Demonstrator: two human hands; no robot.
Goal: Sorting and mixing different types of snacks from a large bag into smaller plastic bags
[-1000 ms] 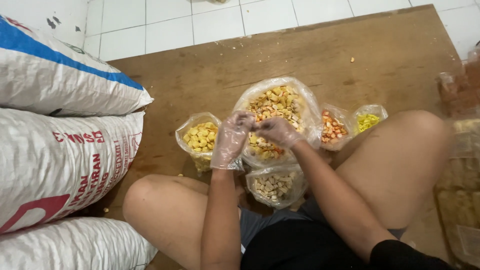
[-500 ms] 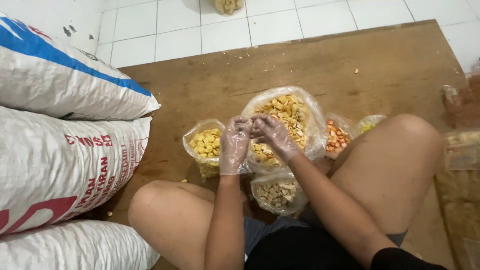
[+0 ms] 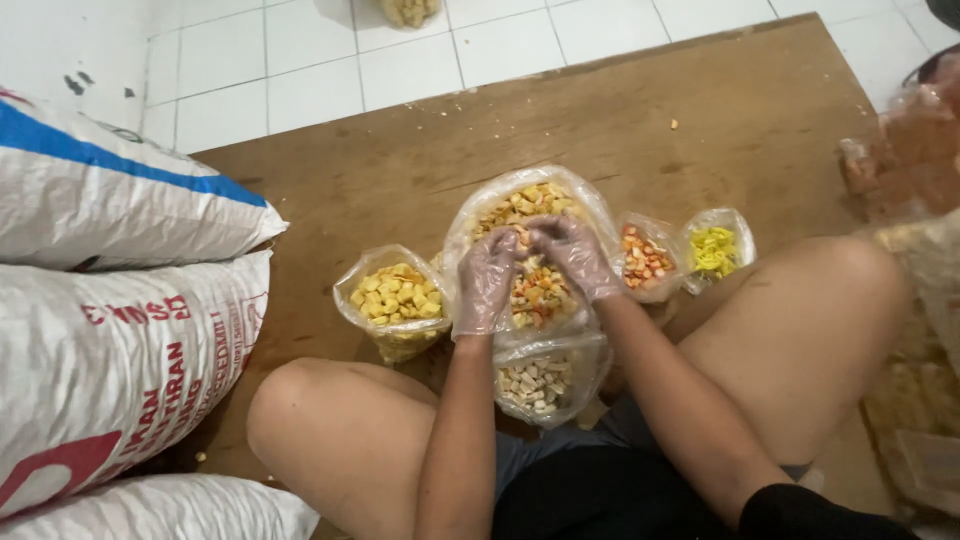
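The person wore thin clear plastic gloves on the left hand point(image 3: 487, 280) and right hand point(image 3: 577, 255), a black sleeve, grey shorts.

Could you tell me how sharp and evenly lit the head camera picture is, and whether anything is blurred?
Head view: soft, even light, no hard shadows; the left hand and right hand over the big mixed-snack bag are slightly motion-soft; the clear packets at the right edge are blurred; faint sheen on the white floor tiles.
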